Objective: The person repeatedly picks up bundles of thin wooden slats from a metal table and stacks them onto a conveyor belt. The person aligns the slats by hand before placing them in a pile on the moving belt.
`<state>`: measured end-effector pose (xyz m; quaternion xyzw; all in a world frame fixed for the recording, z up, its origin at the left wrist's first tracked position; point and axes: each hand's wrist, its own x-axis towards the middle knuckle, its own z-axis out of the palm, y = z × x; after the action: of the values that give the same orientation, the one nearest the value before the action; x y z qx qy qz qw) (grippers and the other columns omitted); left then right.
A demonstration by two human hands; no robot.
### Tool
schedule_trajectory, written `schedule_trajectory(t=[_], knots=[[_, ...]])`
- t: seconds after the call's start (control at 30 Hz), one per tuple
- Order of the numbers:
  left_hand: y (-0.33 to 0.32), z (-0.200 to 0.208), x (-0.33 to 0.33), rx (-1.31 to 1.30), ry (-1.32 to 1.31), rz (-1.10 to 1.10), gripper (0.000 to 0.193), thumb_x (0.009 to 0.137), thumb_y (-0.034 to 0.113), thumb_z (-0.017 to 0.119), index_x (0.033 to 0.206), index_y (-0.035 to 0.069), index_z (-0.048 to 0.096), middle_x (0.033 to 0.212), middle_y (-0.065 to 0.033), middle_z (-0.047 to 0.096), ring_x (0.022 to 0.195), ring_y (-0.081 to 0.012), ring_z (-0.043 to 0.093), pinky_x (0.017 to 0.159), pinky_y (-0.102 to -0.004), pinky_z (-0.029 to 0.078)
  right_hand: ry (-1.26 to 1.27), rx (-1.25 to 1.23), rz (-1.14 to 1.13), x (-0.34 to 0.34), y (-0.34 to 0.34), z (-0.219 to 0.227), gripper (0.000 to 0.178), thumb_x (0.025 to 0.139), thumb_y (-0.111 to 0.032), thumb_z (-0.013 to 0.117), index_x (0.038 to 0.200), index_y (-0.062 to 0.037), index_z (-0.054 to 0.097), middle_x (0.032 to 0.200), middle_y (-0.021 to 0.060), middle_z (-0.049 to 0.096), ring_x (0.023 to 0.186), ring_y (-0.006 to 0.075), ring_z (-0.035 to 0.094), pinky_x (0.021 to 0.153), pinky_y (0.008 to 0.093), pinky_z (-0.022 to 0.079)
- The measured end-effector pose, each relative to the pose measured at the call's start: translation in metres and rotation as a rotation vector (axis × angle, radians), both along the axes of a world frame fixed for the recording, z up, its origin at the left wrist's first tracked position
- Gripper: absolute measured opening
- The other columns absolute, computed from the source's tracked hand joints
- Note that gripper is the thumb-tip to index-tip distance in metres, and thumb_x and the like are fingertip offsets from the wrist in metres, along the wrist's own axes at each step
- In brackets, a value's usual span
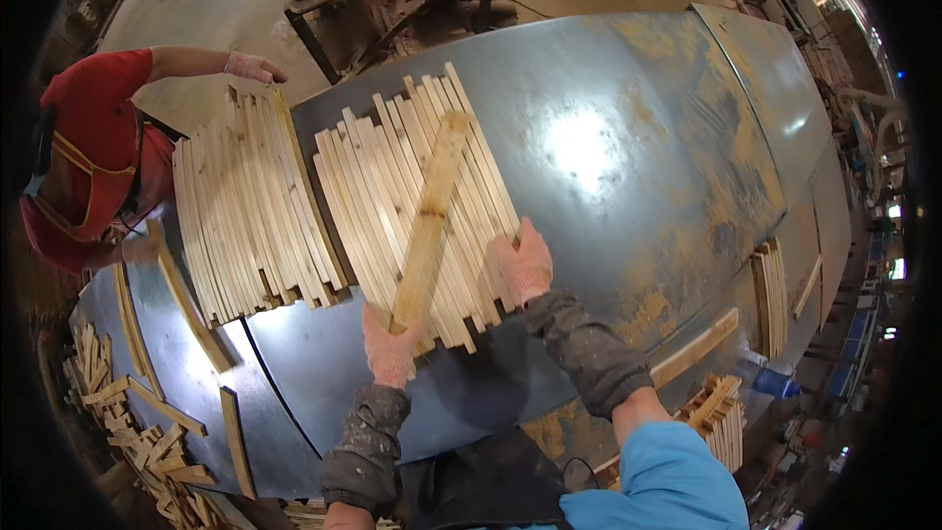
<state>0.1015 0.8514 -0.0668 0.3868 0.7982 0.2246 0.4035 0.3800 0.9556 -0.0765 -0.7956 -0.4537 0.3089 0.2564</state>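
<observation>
A row of narrow pale wooden strips [368, 206] lies side by side on the metal table in front of me. Across it, on a slant, rests a wider, darker wooden slat [429, 211] with a brown knot. My left hand [391, 345], in a pinkish work glove, is closed around the near end of this slat. My right hand [522, 263], gloved alike, presses against the right side of the strip row near its front end. Its thumb and fingers are bent about the outer strips, and the fingertips are partly hidden.
At the left a co-worker in a red shirt [98, 88] stands by a second row of strips [240, 206]. Offcuts [162, 451] are heaped at the lower left. Sawdust covers parts of the metal table [549, 88]. A blue-and-clear bottle [775, 383] and stacked strips [770, 299] lie right.
</observation>
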Motion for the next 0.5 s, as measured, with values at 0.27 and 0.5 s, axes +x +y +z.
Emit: schedule_trajectory(t=[0.27,0.5], knots=[[-0.185,0.024,-0.012,-0.129,-0.01,-0.114,0.115,0.076,0.039,0.095,0.168,0.006,0.034,0.142,-0.028,0.067,0.131,-0.0442,0.066,0.109,-0.0494,0.054,0.16,-0.278,-0.181,0.017,-0.221,0.007,0.078,0.094,-0.045,0.068,0.155,0.0028,0.055,0.146,0.0282,0.064,0.136,0.0439,0.06,0.117,0.047,0.046],[-0.278,0.026,-0.047,-0.128,0.058,-0.267,0.106,0.078,0.039,0.093,0.164,0.008,0.04,0.135,-0.0265,0.068,0.127,-0.0461,0.066,0.106,-0.0508,0.055,0.282,-0.461,-0.014,0.02,-0.301,0.022,0.077,0.092,-0.04,0.071,0.155,0.0003,0.055,0.149,0.0272,0.061,0.136,0.0444,0.058,0.115,0.0477,0.047]])
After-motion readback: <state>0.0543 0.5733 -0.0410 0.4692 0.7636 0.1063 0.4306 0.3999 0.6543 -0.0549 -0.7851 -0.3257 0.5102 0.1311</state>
